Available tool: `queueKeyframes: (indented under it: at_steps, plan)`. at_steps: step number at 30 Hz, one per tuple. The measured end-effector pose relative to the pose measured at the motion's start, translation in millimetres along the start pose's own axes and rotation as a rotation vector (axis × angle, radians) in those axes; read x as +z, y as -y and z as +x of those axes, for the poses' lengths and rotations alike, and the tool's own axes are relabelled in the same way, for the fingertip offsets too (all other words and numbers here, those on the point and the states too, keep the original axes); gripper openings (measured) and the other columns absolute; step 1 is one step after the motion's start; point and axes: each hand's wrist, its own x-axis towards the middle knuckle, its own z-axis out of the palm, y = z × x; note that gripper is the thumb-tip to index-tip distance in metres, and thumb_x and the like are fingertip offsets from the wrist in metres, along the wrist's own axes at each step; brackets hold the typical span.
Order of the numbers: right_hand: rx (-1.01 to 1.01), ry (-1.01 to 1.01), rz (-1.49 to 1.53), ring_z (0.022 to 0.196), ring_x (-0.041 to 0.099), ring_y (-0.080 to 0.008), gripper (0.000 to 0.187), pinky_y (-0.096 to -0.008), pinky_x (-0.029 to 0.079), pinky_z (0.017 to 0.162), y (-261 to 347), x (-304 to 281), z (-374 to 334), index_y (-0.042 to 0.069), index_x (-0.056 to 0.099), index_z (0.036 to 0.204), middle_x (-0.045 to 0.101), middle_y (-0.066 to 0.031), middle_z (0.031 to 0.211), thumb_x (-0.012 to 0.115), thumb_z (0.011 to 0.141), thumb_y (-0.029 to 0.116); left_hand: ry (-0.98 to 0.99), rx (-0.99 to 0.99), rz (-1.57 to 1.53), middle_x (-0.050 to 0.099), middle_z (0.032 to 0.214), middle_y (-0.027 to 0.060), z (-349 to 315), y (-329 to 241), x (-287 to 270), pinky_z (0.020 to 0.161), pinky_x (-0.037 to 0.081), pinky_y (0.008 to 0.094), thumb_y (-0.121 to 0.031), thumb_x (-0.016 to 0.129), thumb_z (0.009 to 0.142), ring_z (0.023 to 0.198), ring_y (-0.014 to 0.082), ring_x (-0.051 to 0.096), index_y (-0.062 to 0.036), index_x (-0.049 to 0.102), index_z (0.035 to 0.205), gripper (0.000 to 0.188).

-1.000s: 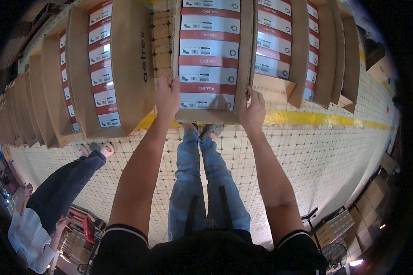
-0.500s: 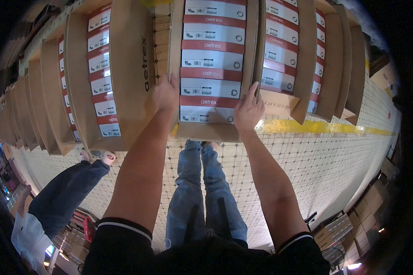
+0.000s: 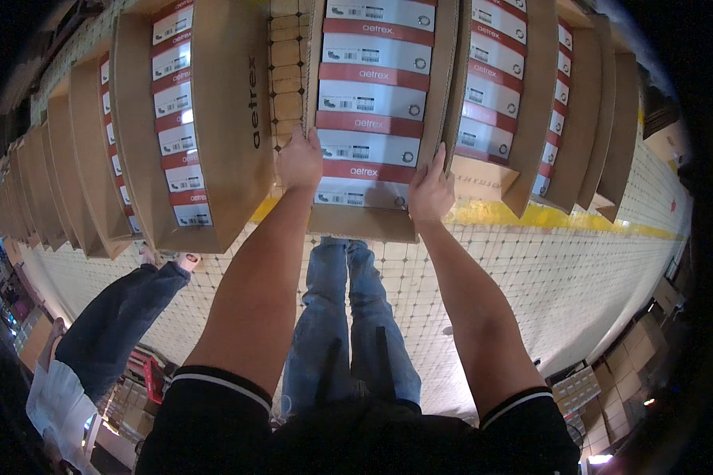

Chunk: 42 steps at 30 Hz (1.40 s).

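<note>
Out at nine to ten o'clock, brown cartons line up one behind another, open side up. Below them, at eight o'clock, another person stands in a white top and dark trousers. Here's a filled carton at ten o'clock, white boxes with red bands running down inside it.

Now the left hand, at eleven o'clock! Its thumb lies near the inner side, its fingers bent over the left wall's edge: a narrow grip on cardboard, the farther fingertips hidden. Straight down at six, the wearer's jeans.

Top of the dial, twelve o'clock, sits the middle carton, right between the two hands, its near end just above the legs. A tidy column of white-and-red boxes fills it.

Across to two o'clock, the right hand clasps the right wall, thumb and forefinger close together around its edge; the other fingers curl mostly out of sight.

Just beside, between one and two, comes a right-hand carton of similar boxes; whether its wall touches the middle one, I can't tell. A yellow stripe crosses the tiled floor at three, more open cartons stand at two, and stacked boxes crowd four o'clock.
</note>
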Motion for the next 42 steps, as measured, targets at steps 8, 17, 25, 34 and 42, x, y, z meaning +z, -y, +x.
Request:
queueKeyframes:
  at_steps: [8, 17, 25, 34, 42]
  plan:
    - [0.036, 0.041, -0.025, 0.078, 0.058, -0.0350, 0.061, -0.0439, 0.053, 0.065, 2.7, -1.2, -0.4, 0.007, 0.034, 0.143, 0.068, -0.0147, 0.087, 0.056, 0.087, 0.017, -0.002, 0.008, -0.044, 0.067, 0.077, 0.0221, 6.6, 11.2, -2.3, 0.063, 0.052, 0.0531, -0.040, 0.055, 0.088, 0.073, 0.0417, 0.066, -0.0084, 0.060, 0.105, 0.036]
    - [0.041, 0.049, -0.025, 0.079, 0.058, -0.0351, 0.061, -0.0450, 0.052, 0.064, 5.5, -2.5, -1.0, 0.007, 0.034, 0.143, 0.067, -0.0156, 0.086, 0.055, 0.087, 0.017, 0.014, 0.006, -0.012, 0.066, 0.077, 0.0234, 7.4, 14.6, -4.0, 0.065, 0.052, 0.0533, -0.040, 0.054, 0.089, 0.072, 0.0426, 0.065, -0.0077, 0.060, 0.109, 0.039]
    - [0.038, 0.048, -0.009, 0.079, 0.058, -0.0345, 0.061, -0.0447, 0.052, 0.065, 4.4, -2.6, -1.2, 0.006, 0.034, 0.143, 0.065, -0.0170, 0.085, 0.055, 0.088, 0.017, 0.001, 0.008, -0.062, 0.066, 0.074, 0.0224, 6.7, 14.6, -6.3, 0.065, 0.052, 0.0511, -0.039, 0.053, 0.090, 0.070, 0.0411, 0.065, -0.0074, 0.060, 0.106, 0.037]
    - [0.057, 0.108, -0.015, 0.080, 0.057, -0.0367, 0.059, -0.0459, 0.052, 0.068, 4.2, -4.8, -0.7, 0.004, 0.033, 0.143, 0.067, -0.0174, 0.093, 0.053, 0.089, 0.017, -0.007, 0.037, -0.048, 0.065, 0.072, 0.0237, 4.7, 10.6, -5.8, 0.063, 0.052, 0.0515, -0.037, 0.053, 0.091, 0.070, 0.0421, 0.065, -0.0060, 0.058, 0.106, 0.035]
    - [0.017, 0.021, -0.017, 0.082, 0.057, -0.0373, 0.058, -0.0466, 0.052, 0.068, 4.9, -2.5, -0.7, 0.002, 0.036, 0.142, 0.066, -0.0190, 0.094, 0.053, 0.088, 0.014, 0.044, -0.008, -0.019, 0.065, 0.073, 0.0232, 1.4, 1.9, -6.8, 0.061, 0.050, 0.0524, -0.035, 0.054, 0.091, 0.070, 0.0430, 0.064, -0.0066, 0.056, 0.099, 0.030]
